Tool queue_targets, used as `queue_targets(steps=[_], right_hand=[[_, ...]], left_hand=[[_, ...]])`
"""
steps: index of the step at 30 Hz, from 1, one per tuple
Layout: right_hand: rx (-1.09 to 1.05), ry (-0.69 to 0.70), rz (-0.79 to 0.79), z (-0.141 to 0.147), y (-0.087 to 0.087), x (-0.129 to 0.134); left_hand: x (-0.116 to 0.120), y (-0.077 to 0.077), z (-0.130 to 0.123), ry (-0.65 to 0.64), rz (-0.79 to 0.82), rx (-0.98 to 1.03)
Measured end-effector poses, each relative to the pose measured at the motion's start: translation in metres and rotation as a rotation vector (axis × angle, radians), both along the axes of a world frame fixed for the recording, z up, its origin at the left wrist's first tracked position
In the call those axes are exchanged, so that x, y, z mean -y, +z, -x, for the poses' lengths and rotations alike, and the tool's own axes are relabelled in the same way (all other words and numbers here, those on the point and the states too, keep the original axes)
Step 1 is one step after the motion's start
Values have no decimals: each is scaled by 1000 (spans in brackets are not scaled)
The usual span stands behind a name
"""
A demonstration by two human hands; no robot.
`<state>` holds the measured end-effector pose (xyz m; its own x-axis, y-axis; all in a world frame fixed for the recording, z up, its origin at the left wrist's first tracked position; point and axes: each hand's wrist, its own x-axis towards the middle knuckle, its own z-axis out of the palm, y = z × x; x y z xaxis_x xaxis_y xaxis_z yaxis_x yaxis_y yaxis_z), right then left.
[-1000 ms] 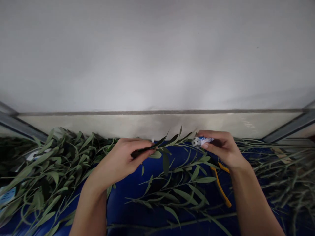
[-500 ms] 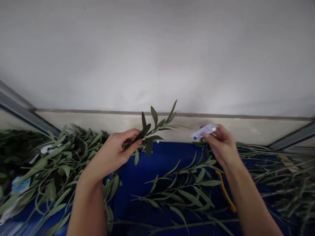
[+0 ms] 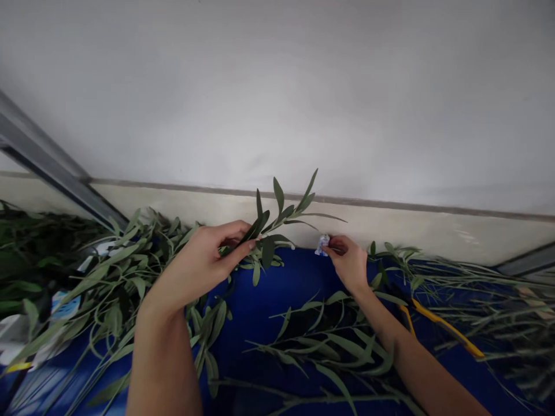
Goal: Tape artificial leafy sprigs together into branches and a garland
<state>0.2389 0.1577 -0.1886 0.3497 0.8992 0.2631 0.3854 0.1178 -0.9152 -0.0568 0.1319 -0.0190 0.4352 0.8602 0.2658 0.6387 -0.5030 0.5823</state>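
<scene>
A leafy green sprig (image 3: 284,218) is pinched between the thumb and fingers of my left hand (image 3: 203,260), its tip pointing up and to the right. To the right of it, my right hand (image 3: 350,264) grips a small crumpled white-and-blue wrapper (image 3: 322,245) at the back edge of the blue surface (image 3: 260,294). Below my hands, several cut leafy stems (image 3: 321,344) lie across that surface. Yellow-handled cutters (image 3: 448,326) rest beside my right forearm, their other end hidden among leaves.
A heap of leafy branches (image 3: 117,277) fills the left side, with white-and-blue packaging (image 3: 65,305) partly under it. Thin stems (image 3: 485,289) are piled on the right. A pale wall (image 3: 277,104) rises behind, with slanted metal posts (image 3: 56,156) at the sides.
My right hand has moved left toward the sprig, carrying the wrapper, which now looks more crumpled. More of the yellow handles shows. My left hand keeps hold of the sprig.
</scene>
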Motion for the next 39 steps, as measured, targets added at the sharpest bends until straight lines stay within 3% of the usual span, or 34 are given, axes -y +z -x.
queue_targets(steps=[6, 12, 16, 19, 22, 25, 27, 32, 36, 39], right_hand=[[63, -16, -1, -1, -5, -3], [218, -19, 32, -3, 3, 1], [367, -26, 66, -11, 20, 9], [461, -9, 80, -14, 44, 16], [549, 123, 121, -3, 69, 19], [577, 415, 204, 22, 84, 12], [589, 570, 228, 42, 83, 1], [692, 771, 178, 85, 61, -26], [755, 829, 146, 98, 47, -35], [715, 816, 143, 97, 49, -32]], left_hand=[[1, 3, 1, 5, -3, 4], [1, 2, 2, 6, -4, -2], [1, 2, 3, 0, 1, -2], [1, 2, 5, 9, 10, 2], [1, 2, 9, 34, 27, 3], [1, 2, 16, 41, 79, 8], [2, 2, 23, 40, 115, 17], [4, 0, 34, 47, 144, 31], [5, -1, 36, 48, 117, 17], [5, -1, 36, 60, 100, -3]])
